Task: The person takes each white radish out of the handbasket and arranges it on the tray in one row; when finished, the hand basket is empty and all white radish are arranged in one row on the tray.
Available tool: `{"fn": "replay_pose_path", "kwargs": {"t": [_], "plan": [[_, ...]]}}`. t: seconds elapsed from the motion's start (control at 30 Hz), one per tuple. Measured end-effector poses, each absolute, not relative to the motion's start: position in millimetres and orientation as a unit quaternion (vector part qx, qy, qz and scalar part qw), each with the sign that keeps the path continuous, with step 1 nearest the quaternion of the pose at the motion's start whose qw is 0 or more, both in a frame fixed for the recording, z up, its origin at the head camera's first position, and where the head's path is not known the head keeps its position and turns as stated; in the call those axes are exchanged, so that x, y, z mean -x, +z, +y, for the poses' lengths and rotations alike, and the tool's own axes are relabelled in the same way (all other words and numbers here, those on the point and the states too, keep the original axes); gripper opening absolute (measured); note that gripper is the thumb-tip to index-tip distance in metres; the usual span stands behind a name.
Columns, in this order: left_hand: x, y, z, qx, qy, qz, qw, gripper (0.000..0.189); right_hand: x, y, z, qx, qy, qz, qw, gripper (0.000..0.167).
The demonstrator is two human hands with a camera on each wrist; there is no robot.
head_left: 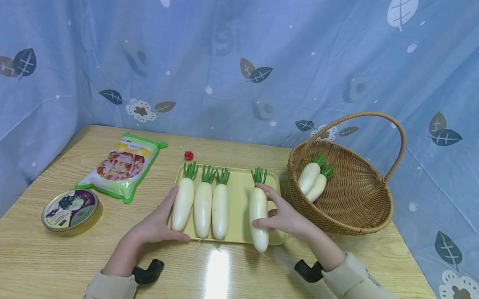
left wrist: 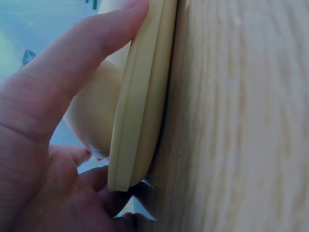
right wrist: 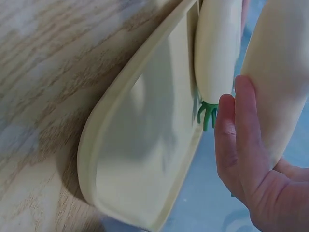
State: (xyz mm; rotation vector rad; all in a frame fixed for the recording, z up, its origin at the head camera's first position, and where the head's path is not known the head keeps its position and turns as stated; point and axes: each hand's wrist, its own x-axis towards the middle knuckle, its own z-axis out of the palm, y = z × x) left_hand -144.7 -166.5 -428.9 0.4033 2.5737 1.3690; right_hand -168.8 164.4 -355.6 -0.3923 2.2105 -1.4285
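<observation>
My right hand (head_left: pixel 286 216) grips a white radish (head_left: pixel 258 208) with green leaf stubs, thumb on one side and fingers on the other. In the right wrist view that radish (right wrist: pixel 280 72) is raised off the tray (right wrist: pixel 145 130). Three more radishes (head_left: pixel 203 209) lie side by side in the left half of the yellow tray (head_left: pixel 238 199). My left hand (head_left: pixel 157 220) holds the tray's near left corner. In the left wrist view, its thumb lies along the tray rim (left wrist: pixel 130 121) and the fingers are partly hidden behind the corner.
A wicker basket (head_left: pixel 354 193) with a tall handle stands at the right, tipped toward me, with two radishes (head_left: pixel 313 181) inside. Left of the tray lie a food packet (head_left: pixel 123 165) and a round tin (head_left: pixel 72 211). A small red object (head_left: pixel 188 155) sits behind the tray.
</observation>
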Motion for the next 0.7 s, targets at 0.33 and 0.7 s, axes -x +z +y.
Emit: {"fn": "replay_pose_path", "kwargs": {"t": [0.33, 0.7], "plan": [[145, -429, -167, -0.137, 0.462, 0.871, 0.100, 0.135, 184, -366, 151, 0.146, -0.532, 0.795, 0.251, 0.092], [146, -431, -167, -0.141, 0.461, 0.870, 0.097, 0.135, 194, -379, 138, 0.155, -0.543, 0.781, 0.265, 0.092]]}}
